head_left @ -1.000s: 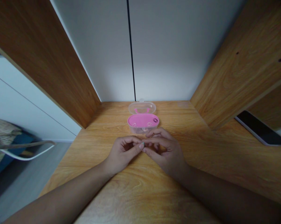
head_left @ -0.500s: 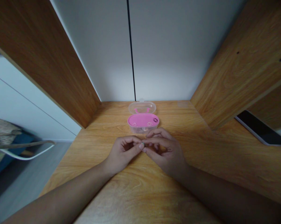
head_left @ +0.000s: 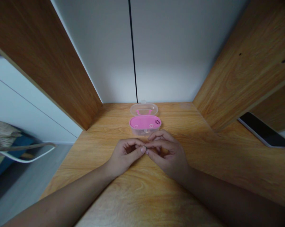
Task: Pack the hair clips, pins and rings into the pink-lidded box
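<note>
My left hand [head_left: 124, 155] and my right hand [head_left: 172, 156] meet fingertip to fingertip above the table, thumbs and forefingers pinched together. Between them shows a speck of a small dark thing [head_left: 145, 148], too little to name; the fingers cover the rest. Just beyond my fingers stands an oval clear plastic box [head_left: 137, 131] with a pink tray [head_left: 143, 121] in its top. On the tray's right end lies a thin black ring [head_left: 157, 122], like a hair tie, and paler rings [head_left: 151, 125] lie near its front edge.
Behind the box is its clear oval lid [head_left: 134, 109] with a pink handle. White panels [head_left: 161, 63] close off the back, and wooden boards [head_left: 62, 63] rise at both sides. A dark-screened phone [head_left: 263, 127] lies at far right on the wooden table [head_left: 137, 201].
Both hands keep nearly the same place and pinch. The fingertips shift slightly, and less of the small thing between them shows now. The box and tray stay put.
</note>
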A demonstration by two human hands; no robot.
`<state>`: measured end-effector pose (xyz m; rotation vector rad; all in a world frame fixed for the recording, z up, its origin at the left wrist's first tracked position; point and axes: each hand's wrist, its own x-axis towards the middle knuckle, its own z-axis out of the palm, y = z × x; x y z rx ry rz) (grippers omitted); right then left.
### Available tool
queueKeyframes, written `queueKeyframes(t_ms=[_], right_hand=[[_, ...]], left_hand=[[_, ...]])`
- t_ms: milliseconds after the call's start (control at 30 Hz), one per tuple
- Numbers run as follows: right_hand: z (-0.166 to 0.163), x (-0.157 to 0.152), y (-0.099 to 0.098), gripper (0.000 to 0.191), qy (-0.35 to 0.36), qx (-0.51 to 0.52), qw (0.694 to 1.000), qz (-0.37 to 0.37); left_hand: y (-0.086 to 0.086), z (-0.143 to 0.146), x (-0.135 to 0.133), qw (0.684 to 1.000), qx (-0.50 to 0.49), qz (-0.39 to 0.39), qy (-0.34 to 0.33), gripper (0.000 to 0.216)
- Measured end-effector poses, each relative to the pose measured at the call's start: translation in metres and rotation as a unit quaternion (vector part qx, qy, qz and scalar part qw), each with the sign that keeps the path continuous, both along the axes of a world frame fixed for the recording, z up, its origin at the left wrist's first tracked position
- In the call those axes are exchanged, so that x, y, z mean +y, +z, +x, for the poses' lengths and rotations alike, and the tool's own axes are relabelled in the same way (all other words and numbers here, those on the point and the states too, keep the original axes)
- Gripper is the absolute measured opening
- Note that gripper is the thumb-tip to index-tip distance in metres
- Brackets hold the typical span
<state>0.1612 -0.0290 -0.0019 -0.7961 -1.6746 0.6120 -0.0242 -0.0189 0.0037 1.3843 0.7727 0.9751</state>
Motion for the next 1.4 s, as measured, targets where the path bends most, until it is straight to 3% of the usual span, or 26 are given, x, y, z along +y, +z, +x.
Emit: queueKeyframes(t_ms=[500,600,767,900,1000,1200,1333,1400], right_hand=[[-0.001,0.000,-0.001,0.034,0.011,-0.004,0.999,-0.036],[-0.002,-0.001,-0.002,0.034,-0.009,-0.006,0.999,-0.049],[-0.005,-0.003,-0.001,0.031,-0.023,0.022,0.989,-0.144],[-0.005,-0.005,0.001,0.026,0.000,0.017,0.988,-0.154],[-0.005,-0.005,0.002,0.028,0.012,0.015,0.987,-0.161],[-0.004,-0.005,0.000,0.033,0.024,0.018,0.985,-0.168],[-0.004,-0.005,-0.001,0.033,0.024,0.008,0.986,-0.167],[-0.003,-0.004,-0.001,0.034,0.021,0.002,0.986,-0.167]], left_hand=[[0.000,0.002,0.001,0.999,-0.031,-0.001,0.020,0.024],[0.001,0.002,0.001,0.998,-0.026,0.016,0.062,0.025],[0.001,-0.003,0.002,0.982,0.031,0.085,0.167,0.023],[0.010,-0.008,0.009,0.939,0.121,0.212,0.243,0.015],[0.027,-0.011,0.017,0.901,0.217,0.268,0.264,0.016],[0.066,-0.008,0.047,0.812,0.416,0.368,0.178,0.024],[0.077,0.000,0.068,0.731,0.560,0.371,0.116,0.027],[0.079,0.003,0.074,0.707,0.601,0.357,0.109,0.028]])
